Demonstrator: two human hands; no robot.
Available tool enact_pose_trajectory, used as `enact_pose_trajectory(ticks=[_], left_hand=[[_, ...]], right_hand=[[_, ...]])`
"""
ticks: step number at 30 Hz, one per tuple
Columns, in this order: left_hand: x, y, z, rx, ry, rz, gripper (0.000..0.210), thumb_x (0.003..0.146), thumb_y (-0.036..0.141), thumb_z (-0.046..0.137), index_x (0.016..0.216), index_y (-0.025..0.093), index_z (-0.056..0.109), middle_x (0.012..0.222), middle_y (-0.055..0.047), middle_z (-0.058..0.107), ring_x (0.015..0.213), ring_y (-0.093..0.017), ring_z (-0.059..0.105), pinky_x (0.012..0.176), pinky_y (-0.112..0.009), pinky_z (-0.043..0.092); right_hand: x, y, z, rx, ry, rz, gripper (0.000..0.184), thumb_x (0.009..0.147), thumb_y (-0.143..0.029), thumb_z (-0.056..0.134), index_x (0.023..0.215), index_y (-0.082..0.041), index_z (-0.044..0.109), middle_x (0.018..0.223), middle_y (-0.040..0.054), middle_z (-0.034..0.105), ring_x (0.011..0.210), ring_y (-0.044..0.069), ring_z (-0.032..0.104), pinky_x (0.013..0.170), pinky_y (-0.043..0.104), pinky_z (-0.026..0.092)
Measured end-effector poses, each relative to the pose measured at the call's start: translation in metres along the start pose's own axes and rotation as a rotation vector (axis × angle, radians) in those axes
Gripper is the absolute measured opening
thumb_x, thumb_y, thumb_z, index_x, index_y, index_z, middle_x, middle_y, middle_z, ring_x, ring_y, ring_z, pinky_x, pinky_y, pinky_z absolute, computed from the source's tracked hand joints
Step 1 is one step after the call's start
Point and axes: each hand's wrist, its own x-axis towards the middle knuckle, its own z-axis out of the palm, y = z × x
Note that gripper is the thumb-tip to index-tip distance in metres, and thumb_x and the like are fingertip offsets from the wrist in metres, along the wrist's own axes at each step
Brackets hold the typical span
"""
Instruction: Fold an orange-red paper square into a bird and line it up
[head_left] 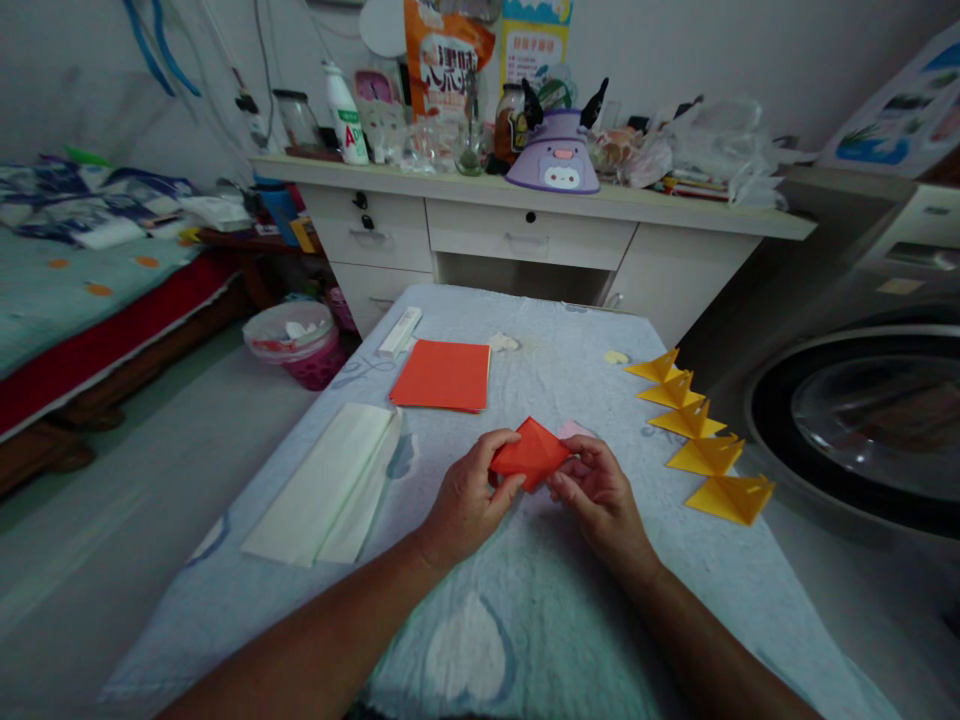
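A folded piece of red paper with creases across it is held up between both hands, above the cloth-covered table. My left hand pinches its left corner between thumb and fingers. At the right corner, my right hand grips it the same way. Beyond them to the left lies a stack of red square paper. Several folded yellow paper shapes with pointed tips stand in a row along the table's right side. The underside of the held paper is hidden.
Pale folded sheets and a white narrow box lie on the table's left side. Behind stands a white cabinet crowded with jars and bags. A washing machine is at right, a pink bin on the floor at left.
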Motion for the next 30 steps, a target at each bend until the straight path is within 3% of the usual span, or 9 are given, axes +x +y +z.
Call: enact_pose_trajectory(ticks=[3, 8, 20, 30], left_hand=[[-0.001, -0.001, 0.0, -0.031, 0.007, -0.028, 0.049, 0.083, 0.013, 0.06, 0.128, 0.023, 0.041, 0.121, -0.009, 0.063, 0.107, -0.019, 0.065, 0.086, -0.029, 0.052], [-0.001, -0.001, -0.001, -0.009, 0.0, -0.041, 0.048, 0.083, 0.013, 0.06, 0.127, 0.023, 0.044, 0.122, -0.008, 0.063, 0.104, -0.019, 0.065, 0.085, -0.029, 0.053], [0.003, -0.001, -0.002, 0.018, 0.001, -0.002, 0.04, 0.083, 0.01, 0.058, 0.12, 0.024, 0.05, 0.114, -0.005, 0.063, 0.103, -0.018, 0.063, 0.089, -0.031, 0.05], [0.005, 0.001, -0.004, 0.009, -0.044, 0.049, 0.044, 0.082, 0.004, 0.053, 0.12, 0.026, 0.049, 0.117, -0.006, 0.058, 0.111, -0.019, 0.057, 0.095, -0.034, 0.046]], right_hand=[[-0.001, 0.001, -0.002, -0.055, -0.011, 0.009, 0.034, 0.088, -0.028, 0.066, 0.118, -0.03, 0.051, 0.094, 0.001, 0.059, 0.079, 0.014, 0.059, 0.063, 0.025, 0.048], [-0.001, -0.003, -0.003, -0.164, -0.005, -0.081, 0.031, 0.09, -0.028, 0.062, 0.119, -0.031, 0.054, 0.128, 0.0059, 0.045, 0.086, 0.015, 0.056, 0.065, 0.027, 0.05], [0.002, -0.008, -0.006, -0.326, 0.006, -0.198, 0.015, 0.091, -0.027, 0.06, 0.106, -0.029, 0.059, 0.115, 0.006, 0.052, 0.11, 0.022, 0.05, 0.082, 0.031, 0.048], [0.002, -0.013, -0.005, -0.336, -0.001, -0.155, 0.005, 0.089, -0.029, 0.06, 0.088, -0.025, 0.061, 0.113, 0.008, 0.05, 0.114, 0.024, 0.048, 0.079, 0.031, 0.05]])
